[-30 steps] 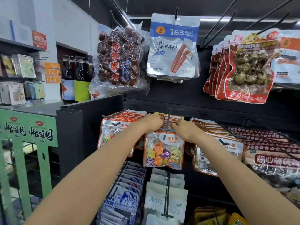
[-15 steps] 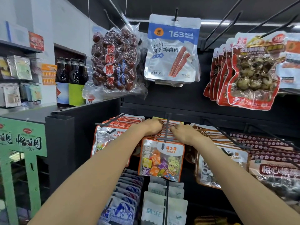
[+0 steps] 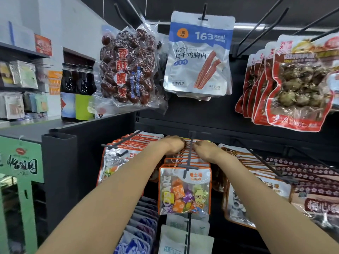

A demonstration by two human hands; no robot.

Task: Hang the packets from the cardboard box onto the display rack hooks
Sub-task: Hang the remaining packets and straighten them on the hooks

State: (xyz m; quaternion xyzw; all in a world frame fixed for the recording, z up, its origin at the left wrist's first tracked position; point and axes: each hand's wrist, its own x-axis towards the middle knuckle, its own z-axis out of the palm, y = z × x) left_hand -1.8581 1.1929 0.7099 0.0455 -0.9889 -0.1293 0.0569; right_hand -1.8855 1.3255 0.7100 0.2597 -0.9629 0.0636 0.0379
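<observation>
both arms reach forward to the middle hook [image 3: 189, 153] of the display rack [image 3: 238, 123], a dark prong that runs toward the camera between the two hands. the left hand [image 3: 173, 144] sits just left of the prong with its fingers curled down over the top edges of the sugar candy packets [image 3: 185, 191] strung on that hook; the right hand [image 3: 206, 150] sits just right of the prong, fingers likewise curled onto the packet tops. the fingertips themselves are hidden behind the knuckles and the packet edges, so whether each hand pinches one packet or only presses on the stack cannot be told. the packets under the hands lie at the rear of the row, close to the back panel, while the front packet hangs free at the hook's tip, below and nearer than both hands, upright with its orange border facing out. on the upper row hang a bag of red dates [image 3: 128, 68], a blue and white chicken strip pouch [image 3: 199, 57] and red egg packets [image 3: 293, 88]. a green stand [image 3: 22, 162] shows at the left
</observation>
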